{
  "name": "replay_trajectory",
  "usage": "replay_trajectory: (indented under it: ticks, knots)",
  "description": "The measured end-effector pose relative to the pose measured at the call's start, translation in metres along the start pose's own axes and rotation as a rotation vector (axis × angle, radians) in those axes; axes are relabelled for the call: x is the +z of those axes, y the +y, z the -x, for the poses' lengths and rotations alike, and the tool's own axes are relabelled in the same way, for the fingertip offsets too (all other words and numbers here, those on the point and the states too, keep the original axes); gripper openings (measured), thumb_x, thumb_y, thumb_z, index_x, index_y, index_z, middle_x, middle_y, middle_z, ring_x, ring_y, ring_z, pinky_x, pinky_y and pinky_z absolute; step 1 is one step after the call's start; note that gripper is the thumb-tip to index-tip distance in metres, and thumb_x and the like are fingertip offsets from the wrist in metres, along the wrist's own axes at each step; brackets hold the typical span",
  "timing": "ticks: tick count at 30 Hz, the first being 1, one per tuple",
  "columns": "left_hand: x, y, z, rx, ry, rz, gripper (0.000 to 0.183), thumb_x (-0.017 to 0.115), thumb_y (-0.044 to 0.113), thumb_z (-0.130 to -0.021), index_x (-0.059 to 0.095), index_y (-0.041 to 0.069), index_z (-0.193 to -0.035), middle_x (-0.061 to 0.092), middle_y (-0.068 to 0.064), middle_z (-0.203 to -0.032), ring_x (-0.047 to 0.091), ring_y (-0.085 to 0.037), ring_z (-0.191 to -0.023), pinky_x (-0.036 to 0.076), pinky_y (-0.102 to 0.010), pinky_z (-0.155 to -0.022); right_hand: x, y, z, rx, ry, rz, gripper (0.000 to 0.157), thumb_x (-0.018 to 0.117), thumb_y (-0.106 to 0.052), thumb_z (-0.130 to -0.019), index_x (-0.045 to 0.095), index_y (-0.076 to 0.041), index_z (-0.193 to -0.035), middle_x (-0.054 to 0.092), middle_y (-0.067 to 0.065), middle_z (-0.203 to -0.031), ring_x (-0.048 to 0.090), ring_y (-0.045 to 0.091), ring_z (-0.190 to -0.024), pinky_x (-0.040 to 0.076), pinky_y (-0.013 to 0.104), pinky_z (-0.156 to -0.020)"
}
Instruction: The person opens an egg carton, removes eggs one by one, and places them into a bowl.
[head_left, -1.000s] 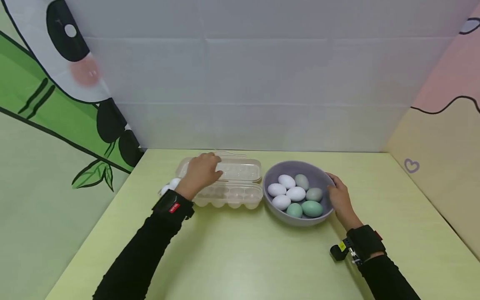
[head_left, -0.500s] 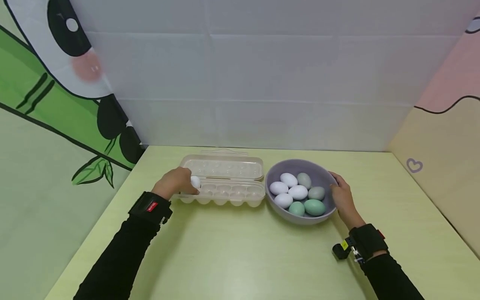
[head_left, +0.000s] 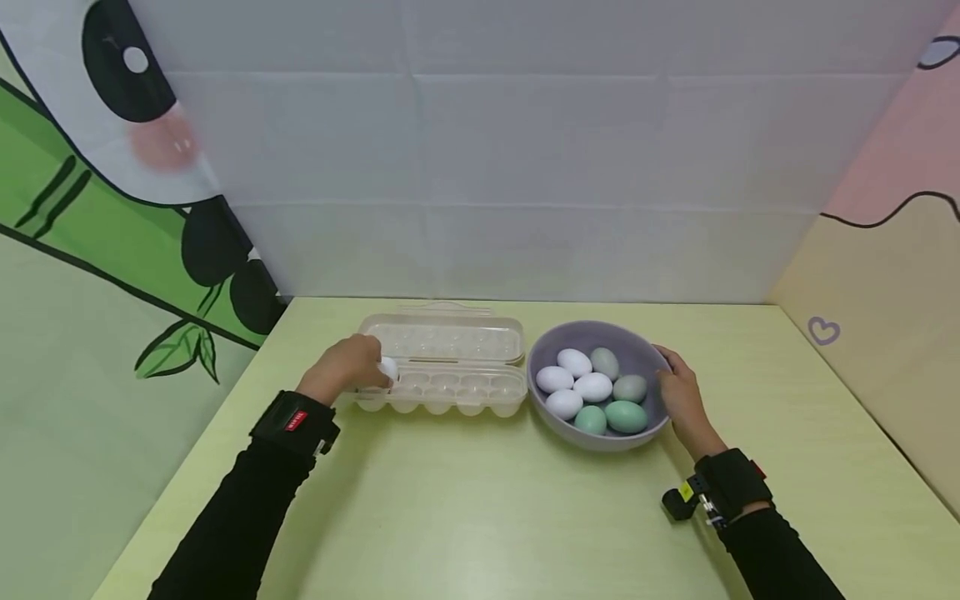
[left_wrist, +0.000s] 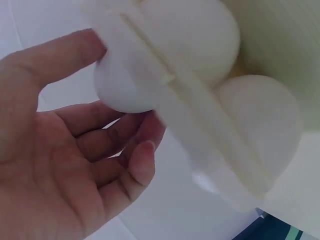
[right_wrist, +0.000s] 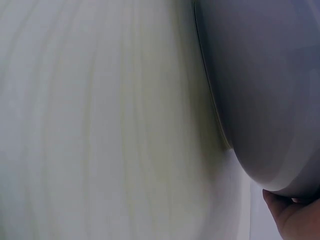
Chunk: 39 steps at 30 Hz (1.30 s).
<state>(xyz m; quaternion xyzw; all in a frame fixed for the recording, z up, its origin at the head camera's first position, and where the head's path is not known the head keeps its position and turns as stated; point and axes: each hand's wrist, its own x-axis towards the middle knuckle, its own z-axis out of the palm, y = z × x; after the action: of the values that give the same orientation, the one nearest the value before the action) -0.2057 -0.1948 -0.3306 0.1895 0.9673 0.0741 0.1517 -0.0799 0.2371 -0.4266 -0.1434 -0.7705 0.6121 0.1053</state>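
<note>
From where I watched, little had changed over the last half second: my left hand [head_left: 347,367] had stayed at the left end of the egg tray [head_left: 442,392] with its fingers curled round a white egg [head_left: 387,368], shifted only slightly toward the tray's corner cup; a full second back that hand had rested on the open lid [head_left: 448,339] instead. My right hand [head_left: 678,396] had kept its place, fingers curled against the right rim of the bowl [head_left: 643,354]. The left wrist view showed the egg [left_wrist: 122,87] pinched between thumb and fingertips, pressed against the underside of the tray's moulded cups. The right wrist view showed only the bowl's outer wall [right_wrist: 260,100] and a fingertip beneath its edge. The surface [head_left: 480,508] was a pale yellow-green top with a faint wood grain, boxed in by a white creased backdrop, a panda-and-bamboo panel on the left, and a pink and tan panel with a small heart on the right. The tray was translucent, milky plastic with rounded cups in 2 rows; the bowl was smooth, matte grey-lilac, holding 4 white and 4 greenish eggs [head_left: 592,387], all glossy ovals.
</note>
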Motion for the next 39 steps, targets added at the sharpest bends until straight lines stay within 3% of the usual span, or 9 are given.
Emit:
replay_trajectory:
  ticks: [4, 8, 13, 18, 21, 25, 28, 33, 39]
  knots:
    - [-0.007, 0.005, 0.0, 0.095, 0.08, 0.004, 0.037, 0.073, 0.016, -0.082, 0.062, -0.011, -0.105, 0.063, -0.021, -0.097, 0.059, -0.031, -0.085, 0.049, -0.042, -0.076, 0.0, 0.001, 0.0, -0.003, 0.001, 0.002, 0.049, 0.025, -0.001, -0.097, 0.028, 0.004, -0.146, 0.027, 0.023, -0.15, 0.022, 0.037, -0.138, 0.018, 0.052, -0.111]
    - [-0.016, 0.023, -0.001, 0.231, 0.201, 0.009, 0.041, 0.073, 0.011, -0.082, 0.061, -0.015, -0.113, 0.061, -0.028, -0.11, 0.058, -0.04, -0.102, 0.046, -0.048, -0.089, 0.0, 0.002, 0.0, -0.018, -0.005, -0.008, 0.049, 0.025, -0.001, -0.097, 0.028, 0.004, -0.146, 0.027, 0.024, -0.15, 0.022, 0.037, -0.138, 0.018, 0.052, -0.111]
    - [-0.017, 0.06, -0.007, 0.368, 0.351, 0.055, 0.038, 0.075, 0.006, -0.079, 0.063, -0.01, -0.111, 0.061, -0.024, -0.103, 0.057, -0.038, -0.096, 0.048, -0.046, -0.083, 0.005, 0.002, -0.002, -0.026, -0.019, -0.019, 0.048, 0.024, -0.001, -0.098, 0.027, 0.004, -0.146, 0.025, 0.024, -0.151, 0.02, 0.037, -0.139, 0.018, 0.051, -0.111]
    - [-0.003, 0.107, -0.018, 0.514, 0.431, 0.138, 0.036, 0.074, 0.006, -0.08, 0.062, -0.008, -0.111, 0.059, -0.02, -0.103, 0.056, -0.034, -0.097, 0.049, -0.041, -0.083, 0.009, 0.002, -0.003, -0.019, -0.027, -0.022, 0.049, 0.024, -0.002, -0.098, 0.027, 0.003, -0.146, 0.025, 0.023, -0.151, 0.02, 0.035, -0.14, 0.018, 0.05, -0.111]
    - [0.008, 0.139, -0.023, 0.593, 0.421, 0.158, 0.037, 0.072, 0.008, -0.081, 0.06, -0.008, -0.112, 0.057, -0.018, -0.106, 0.054, -0.031, -0.098, 0.049, -0.037, -0.082, 0.011, 0.001, -0.002, -0.012, -0.028, -0.028, 0.049, 0.024, -0.002, -0.098, 0.027, 0.003, -0.147, 0.025, 0.022, -0.151, 0.02, 0.035, -0.14, 0.018, 0.049, -0.111]
    - [0.023, 0.178, -0.028, 0.659, 0.329, 0.13, 0.045, 0.069, 0.012, -0.085, 0.056, -0.006, -0.123, 0.052, -0.018, -0.111, 0.05, -0.029, -0.102, 0.047, -0.032, -0.082, 0.012, 0.002, -0.002, -0.012, -0.025, -0.037, 0.049, 0.025, -0.001, -0.098, 0.028, 0.003, -0.146, 0.026, 0.022, -0.151, 0.02, 0.035, -0.14, 0.018, 0.048, -0.112]
    - [0.036, 0.199, -0.034, 0.691, 0.27, 0.071, 0.047, 0.068, 0.014, -0.086, 0.056, -0.004, -0.128, 0.05, -0.016, -0.114, 0.048, -0.027, -0.104, 0.045, -0.03, -0.083, 0.013, 0.003, -0.003, -0.013, -0.019, -0.039, 0.048, 0.025, -0.001, -0.097, 0.029, 0.003, -0.146, 0.027, 0.022, -0.15, 0.022, 0.035, -0.139, 0.018, 0.048, -0.111]
    - [0.059, 0.215, -0.046, 0.707, 0.197, 0.005, 0.041, 0.069, 0.014, -0.085, 0.061, 0.0, -0.124, 0.051, -0.014, -0.113, 0.049, -0.025, -0.104, 0.042, -0.026, -0.084, 0.014, 0.003, -0.003, -0.01, -0.01, -0.033, 0.048, 0.026, 0.0, -0.097, 0.03, 0.004, -0.145, 0.028, 0.023, -0.149, 0.023, 0.035, -0.138, 0.02, 0.048, -0.111]
    - [0.075, 0.221, -0.052, 0.686, 0.121, 0.022, 0.038, 0.071, 0.008, -0.08, 0.066, 0.002, -0.117, 0.054, -0.011, -0.11, 0.05, -0.017, -0.096, 0.042, -0.022, -0.079, 0.014, 0.003, -0.003, -0.018, -0.011, -0.03, 0.048, 0.026, 0.0, -0.097, 0.03, 0.003, -0.145, 0.028, 0.022, -0.15, 0.023, 0.034, -0.139, 0.019, 0.048, -0.111]
